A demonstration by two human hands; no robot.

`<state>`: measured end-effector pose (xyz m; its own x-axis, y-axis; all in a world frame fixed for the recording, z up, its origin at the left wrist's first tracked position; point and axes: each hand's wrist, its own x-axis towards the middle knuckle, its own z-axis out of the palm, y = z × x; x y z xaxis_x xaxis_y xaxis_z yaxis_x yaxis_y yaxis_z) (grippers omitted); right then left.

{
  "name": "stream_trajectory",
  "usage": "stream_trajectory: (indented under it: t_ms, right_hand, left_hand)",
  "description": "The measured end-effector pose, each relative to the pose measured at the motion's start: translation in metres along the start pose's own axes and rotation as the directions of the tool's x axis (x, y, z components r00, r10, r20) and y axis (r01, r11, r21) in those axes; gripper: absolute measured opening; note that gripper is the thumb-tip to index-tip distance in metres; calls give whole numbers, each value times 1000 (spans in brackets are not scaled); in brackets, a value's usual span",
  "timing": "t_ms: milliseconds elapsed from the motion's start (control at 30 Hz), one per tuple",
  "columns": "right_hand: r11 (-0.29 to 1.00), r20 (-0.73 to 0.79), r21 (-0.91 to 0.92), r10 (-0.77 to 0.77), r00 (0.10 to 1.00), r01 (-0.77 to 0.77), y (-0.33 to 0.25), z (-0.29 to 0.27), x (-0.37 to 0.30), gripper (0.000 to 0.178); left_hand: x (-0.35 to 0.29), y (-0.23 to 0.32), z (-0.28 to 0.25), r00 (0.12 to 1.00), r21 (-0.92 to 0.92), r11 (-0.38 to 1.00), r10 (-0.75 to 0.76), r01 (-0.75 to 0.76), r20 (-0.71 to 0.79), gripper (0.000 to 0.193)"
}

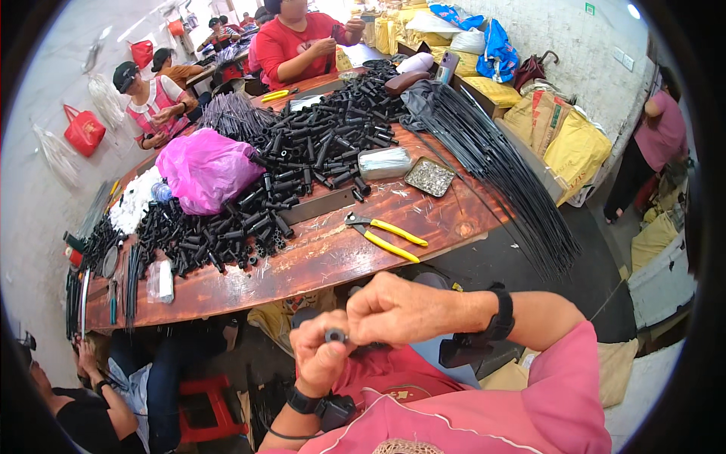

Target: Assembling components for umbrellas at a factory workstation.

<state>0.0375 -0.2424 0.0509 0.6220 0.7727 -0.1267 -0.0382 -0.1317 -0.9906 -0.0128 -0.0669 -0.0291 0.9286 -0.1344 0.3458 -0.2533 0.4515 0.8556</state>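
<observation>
My left hand (316, 356) is closed around a short black tube (335, 334), whose round open end faces up. Just beside it, my right hand (397, 306) is closed in a pinch, its fingers touching or nearly touching the left hand; what they hold, if anything, is hidden. Both hands are over my lap, in front of the near table edge. On the red-brown wooden table (318, 261) lie cutting pliers (386, 234) with yellow handles, jaws to the left. Behind them spreads a large heap of similar black tubes (318, 151).
A pink plastic bag (206, 172) sits on the heap. A clear box (384, 163) and a square metal tray (429, 176) of small pieces stand near the pliers. Long black rods (503, 170) overhang the right edge. Co-workers sit across and at the left; a red stool (214, 408) stands below.
</observation>
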Motion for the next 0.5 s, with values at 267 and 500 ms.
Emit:
stream_trajectory:
  t_ms: [267,500]
  right_hand:
    - [213,-495,-869,-339,800,-447,81,-87,55,54]
    - [858,-507,-344,173,844,-383,87,-111,60,40]
  left_hand:
    - [3,25,-30,991,-55,990,128,-131,-41,48]
    - [8,39,-44,991,52,997,55,-49,-119,47]
